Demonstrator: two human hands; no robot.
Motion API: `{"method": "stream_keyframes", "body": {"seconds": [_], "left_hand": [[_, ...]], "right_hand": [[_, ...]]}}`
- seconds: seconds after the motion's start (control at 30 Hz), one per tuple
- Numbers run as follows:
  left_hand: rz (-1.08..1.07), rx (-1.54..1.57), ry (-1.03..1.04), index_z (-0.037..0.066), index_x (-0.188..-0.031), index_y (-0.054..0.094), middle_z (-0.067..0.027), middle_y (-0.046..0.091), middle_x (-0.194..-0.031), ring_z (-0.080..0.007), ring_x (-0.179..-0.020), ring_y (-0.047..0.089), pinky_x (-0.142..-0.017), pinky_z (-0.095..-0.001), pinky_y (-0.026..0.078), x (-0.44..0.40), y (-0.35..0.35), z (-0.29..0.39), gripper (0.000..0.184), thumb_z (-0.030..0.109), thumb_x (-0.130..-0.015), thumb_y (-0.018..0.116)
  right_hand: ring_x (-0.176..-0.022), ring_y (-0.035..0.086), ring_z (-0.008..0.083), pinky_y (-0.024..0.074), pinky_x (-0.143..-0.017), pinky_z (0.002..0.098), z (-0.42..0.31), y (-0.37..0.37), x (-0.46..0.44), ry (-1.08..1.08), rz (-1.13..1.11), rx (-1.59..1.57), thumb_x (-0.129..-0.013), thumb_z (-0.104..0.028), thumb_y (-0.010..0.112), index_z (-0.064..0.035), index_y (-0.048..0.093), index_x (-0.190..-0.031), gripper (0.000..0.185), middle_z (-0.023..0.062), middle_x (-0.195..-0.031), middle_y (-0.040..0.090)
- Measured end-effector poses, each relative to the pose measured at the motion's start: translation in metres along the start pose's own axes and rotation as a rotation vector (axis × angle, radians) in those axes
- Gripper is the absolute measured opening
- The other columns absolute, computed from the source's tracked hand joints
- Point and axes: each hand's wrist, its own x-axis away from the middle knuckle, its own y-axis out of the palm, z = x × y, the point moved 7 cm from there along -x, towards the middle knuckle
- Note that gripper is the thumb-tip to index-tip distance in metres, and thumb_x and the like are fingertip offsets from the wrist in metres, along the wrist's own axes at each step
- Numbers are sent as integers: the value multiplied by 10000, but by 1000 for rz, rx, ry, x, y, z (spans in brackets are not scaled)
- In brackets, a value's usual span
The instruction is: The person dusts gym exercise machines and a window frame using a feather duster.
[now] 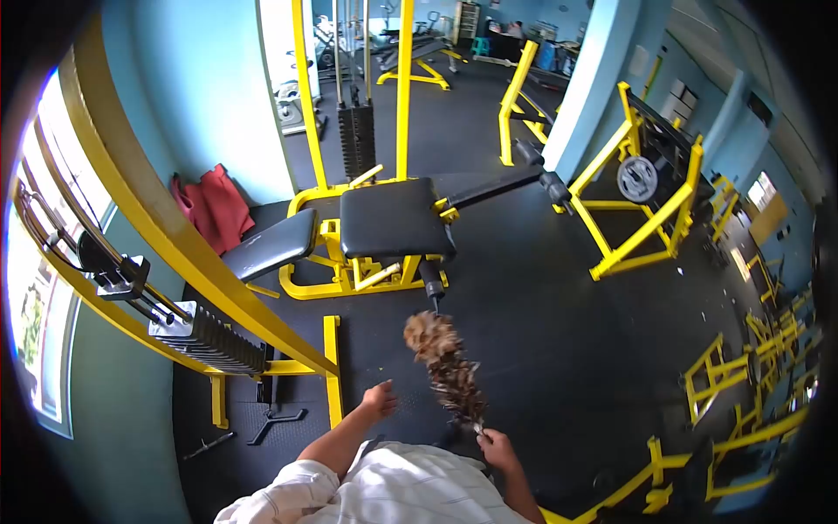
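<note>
Brown, shaggy feather duster hovers over dark floor, near side of the smooth black bench; right hand wraps its handle, left hand, blurred, seems half-open.

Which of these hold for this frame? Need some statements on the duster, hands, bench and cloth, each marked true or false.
1. The right hand holds the duster by its handle. True.
2. The left hand also grips the duster. False: the left hand is empty, apart from it.
3. The large bench pad is black. True.
4. The red cloth lies on that pad. False: it is beside the blue wall.
</note>
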Motion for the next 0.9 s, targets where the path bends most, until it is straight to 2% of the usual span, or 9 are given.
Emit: {"method": "stream_keyframes", "body": {"seconds": [0.07, 0.17, 0.2, 0.27, 0.43, 0.53, 0.63, 0.7, 0.9], "left_hand": [[168, 260, -8, 122, -1223, 518, -106, 590, -1070, -238, -924, 569, -737, -373, 458, 5, -9, 21, 471, 434, -875, 571], [151, 439, 97, 116, -1201, 518, -80, 567, -966, -223, -858, 562, -716, -363, 452, -2, -5, 53, 431, 406, -886, 563], [129, 493, 126, 111, -1200, 508, -65, 555, -933, -204, -823, 549, -712, -353, 449, -1, -1, 64, 423, 398, -893, 557], [139, 583, 137, 109, -1197, 506, -63, 557, -935, -199, -815, 547, -707, -350, 448, 2, 6, 79, 423, 398, -893, 556], [167, 729, 82, 104, -1160, 513, -58, 560, -916, -192, -803, 545, -700, -341, 446, -33, -7, 101, 389, 386, -895, 552], [241, 914, 68, 102, -1085, 522, -41, 557, -762, -171, -640, 535, -578, -309, 422, -69, -27, 115, 326, 358, -887, 558], [249, 910, 69, 141, -963, 529, -28, 566, -764, -183, -665, 546, -623, -348, 435, -97, -40, 141, 250, 376, -883, 551], [264, 874, 89, 135, -985, 529, -18, 562, -745, -181, -659, 549, -620, -348, 436, -105, -46, 166, 274, 386, -879, 561], [368, 805, 186, 133, -1116, 526, -16, 578, -859, -137, -670, 566, -563, -304, 477, -116, -79, 220, 365, 374, -857, 615]], "right_hand": [[-558, 522, 139, 436, -538, 330, -1, -10, -53, -26, -122, 97, -870, -150, 581, -11, 586, -781, 165, 32, -603, 548], [-708, 553, 423, 437, -590, 411, -101, -33, -129, -270, -90, 326, -860, -143, 572, -43, 559, -826, 106, 213, -722, 562], [-804, 555, 448, 451, -633, 456, -132, -30, -154, -228, -125, 388, -877, -177, 551, -62, 562, -870, 116, 230, -803, 590], [-839, 566, 461, 455, -698, 537, -169, -9, -214, -234, -142, 597, -904, -212, 458, -74, 568, -927, 178, 234, -843, 620], [-992, 599, 420, 483, -880, 468, -209, 82, -306, -157, -403, 885, -809, -121, 460, -5, 610, -1054, 310, 284, -1016, 623], [-1028, 592, 399, 475, -896, 462, -245, 106, -338, -119, -440, 858, -841, -153, 428, -45, 609, -1079, 318, 242, -1069, 625], [-1017, 600, 388, 473, -887, 472, -262, 111, -380, -132, -455, 887, -837, -153, 440, -61, 616, -1071, 306, 238, -1058, 630], [-997, 611, 377, 473, -875, 483, -257, 126, -392, -256, -848, 1167, -832, -174, 470, -60, 620, -1056, 293, 224, -1035, 641], [-928, 602, 408, 477, -793, 511, -242, 71, -428, -298, -581, 821, -868, -244, 481, -146, 625, -1028, 236, 201, -955, 645]]}}
